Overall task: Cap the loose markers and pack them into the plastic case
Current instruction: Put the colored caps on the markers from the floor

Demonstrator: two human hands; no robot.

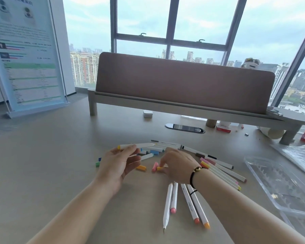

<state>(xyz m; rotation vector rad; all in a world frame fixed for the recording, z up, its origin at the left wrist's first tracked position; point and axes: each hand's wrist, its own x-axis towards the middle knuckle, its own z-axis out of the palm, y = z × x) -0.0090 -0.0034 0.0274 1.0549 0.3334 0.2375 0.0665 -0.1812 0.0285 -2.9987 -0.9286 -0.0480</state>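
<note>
My left hand (119,163) pinches a white marker with a yellow end (136,145), held level above the table. My right hand (176,164) reaches down and pinches a small yellow cap (159,168) beside a pink cap (155,167). An orange-yellow cap (141,167) lies between my hands. Several white markers (222,170) and loose caps are scattered behind and right of my hands. Several more markers (192,206) lie near my right forearm, one with a bare tip. The clear plastic case (278,184) lies open at the right.
A brown-backed desk shelf (183,85) stands across the far side of the table. A cable port (184,128), a small white box (147,113) and red boxes (223,129) sit beneath it. A poster stand (26,55) is at the far left. Green and blue caps (98,162) lie left.
</note>
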